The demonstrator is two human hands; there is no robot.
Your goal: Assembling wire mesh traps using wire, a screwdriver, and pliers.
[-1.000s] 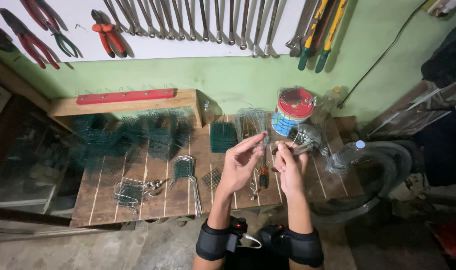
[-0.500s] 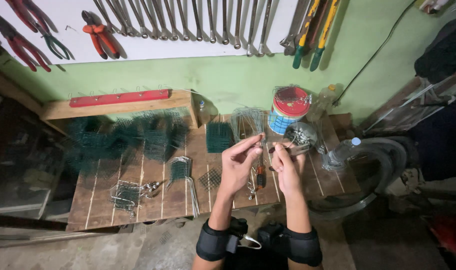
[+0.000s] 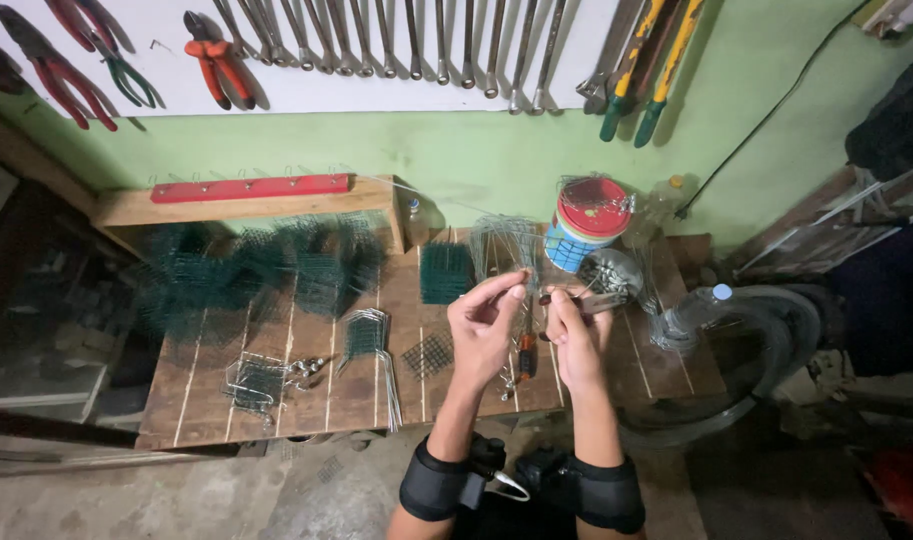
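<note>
Far left of the wooden surface (image 3: 176, 400): big heap of dark green wire mesh pieces (image 3: 246, 275), stacked loose and running under the wooden shelf with the red strip (image 3: 251, 188). Red-handled pliers (image 3: 216, 65) hanging on the white wall board above, plus a long row of wrenches (image 3: 416, 40) next to them. Down near the front edge, small wire mesh cage thing (image 3: 256, 380), then a bundle of bent grey wires (image 3: 371, 340) just beside it. Flat little square of mesh (image 3: 428, 352) lying a bit further right, and a neat green mesh block (image 3: 446, 272) behind it near the wall.

Middle now: left hand (image 3: 484, 325) raised over the surface, thumb and forefinger pressed together, pinching a thin wire (image 3: 534, 290) at the tip, other fingers curled loosely. Right hand (image 3: 576, 335) just beside it, nearly touching, fingers closed on the other end of that same thin wire, so the piece sits between both hands, held up off the boards. Hard to tell the wire's exact shape, too thin and small. Orange-handled tool (image 3: 527, 352) lying on the boards right under the hands.

Further right: tub with a red lid (image 3: 591, 215) at the back, round tin of small metal bits (image 3: 611, 275) in front of it, clear plastic bottle (image 3: 691, 315) lying at the right edge. Yellow-handled tools (image 3: 656, 50) on the wall above.
</note>
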